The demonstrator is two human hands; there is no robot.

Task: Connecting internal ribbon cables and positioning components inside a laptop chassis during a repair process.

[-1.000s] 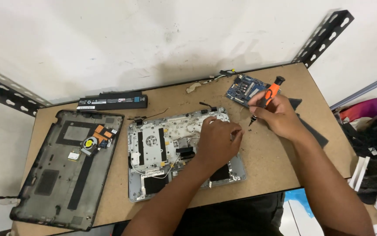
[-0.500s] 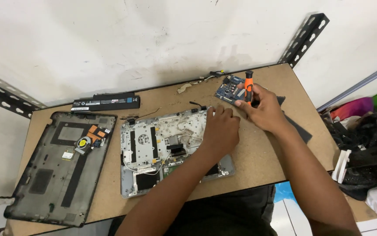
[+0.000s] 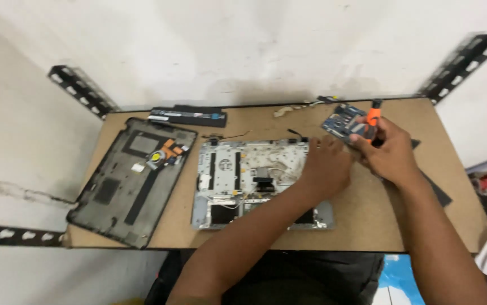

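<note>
My right hand [image 3: 387, 152] grips the orange screwdriver [image 3: 373, 120]; left hand [image 3: 325, 166] lies loosely curled, empty, on the opened laptop chassis [image 3: 238, 181]; a slip could gouge the blue circuit board [image 3: 342, 121].

Both forearms are showing bare, no sleeves, watch or rings visible; left hand [image 3: 325, 166] and right hand [image 3: 390, 152] are wearing no gloves.

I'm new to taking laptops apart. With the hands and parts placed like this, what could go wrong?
The blue circuit board lies loose by the right hand holding the orange screwdriver; a slip could scratch it. The left hand rests on the open laptop frame, where it might snag thin wires.
</note>
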